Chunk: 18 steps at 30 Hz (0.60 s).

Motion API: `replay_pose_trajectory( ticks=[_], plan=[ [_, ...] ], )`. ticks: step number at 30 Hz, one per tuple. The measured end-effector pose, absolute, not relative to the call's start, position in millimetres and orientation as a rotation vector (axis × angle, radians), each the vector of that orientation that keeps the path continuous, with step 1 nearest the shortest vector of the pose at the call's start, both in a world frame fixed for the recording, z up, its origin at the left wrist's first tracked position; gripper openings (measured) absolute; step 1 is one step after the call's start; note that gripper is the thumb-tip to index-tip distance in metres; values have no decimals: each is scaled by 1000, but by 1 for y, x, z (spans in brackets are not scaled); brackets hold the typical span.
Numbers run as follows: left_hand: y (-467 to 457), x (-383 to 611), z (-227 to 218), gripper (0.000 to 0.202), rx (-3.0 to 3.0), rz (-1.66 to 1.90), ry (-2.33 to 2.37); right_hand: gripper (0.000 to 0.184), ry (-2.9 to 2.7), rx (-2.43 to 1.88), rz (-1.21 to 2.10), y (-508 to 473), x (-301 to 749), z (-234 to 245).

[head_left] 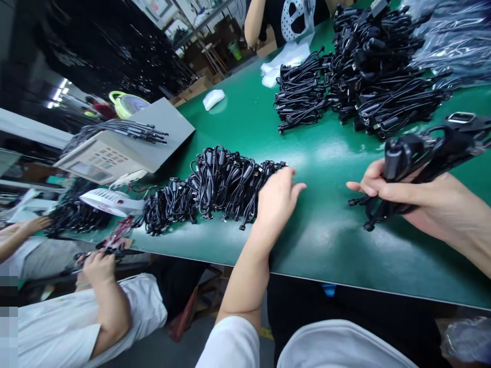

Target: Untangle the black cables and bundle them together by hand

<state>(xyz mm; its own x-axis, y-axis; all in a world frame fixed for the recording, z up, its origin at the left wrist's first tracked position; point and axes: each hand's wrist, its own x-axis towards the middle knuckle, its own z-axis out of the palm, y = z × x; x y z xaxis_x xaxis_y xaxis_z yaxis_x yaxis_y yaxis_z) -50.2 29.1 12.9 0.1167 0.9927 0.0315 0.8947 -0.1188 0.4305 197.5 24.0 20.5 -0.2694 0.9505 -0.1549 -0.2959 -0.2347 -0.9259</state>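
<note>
Partly hidden cable bundle [422, 163] in hands [418, 197].

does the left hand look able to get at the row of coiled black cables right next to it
Probably yes: the left hand lies open on the glossy green table, fingers touching the near end of the row of coiled black cables, nothing between them.

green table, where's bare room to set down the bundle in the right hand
Bare green table lies between the left hand and right hand, and behind it up to the big cable pile. Crowded left, at the cable row.
</note>
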Motion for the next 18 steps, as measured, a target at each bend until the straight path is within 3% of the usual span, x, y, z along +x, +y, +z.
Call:
replay_pose_trajectory(
  ticks=[2,5,14,18],
  plan=[
    [33,-56,5,45,2231,409,2135,21,-1103,-1036,1703,22,194,20],
    [32,-53,-8,59,2364,286,2131,25,-1167,-1093,1754,19,190,20],
    [25,-39,-18,53,2348,190,2074,22,-1062,-1053,1861,26,193,11],
    [20,-46,-13,42,2330,448,1867,17,-1072,-1021,1914,27,192,8]
  ],
)
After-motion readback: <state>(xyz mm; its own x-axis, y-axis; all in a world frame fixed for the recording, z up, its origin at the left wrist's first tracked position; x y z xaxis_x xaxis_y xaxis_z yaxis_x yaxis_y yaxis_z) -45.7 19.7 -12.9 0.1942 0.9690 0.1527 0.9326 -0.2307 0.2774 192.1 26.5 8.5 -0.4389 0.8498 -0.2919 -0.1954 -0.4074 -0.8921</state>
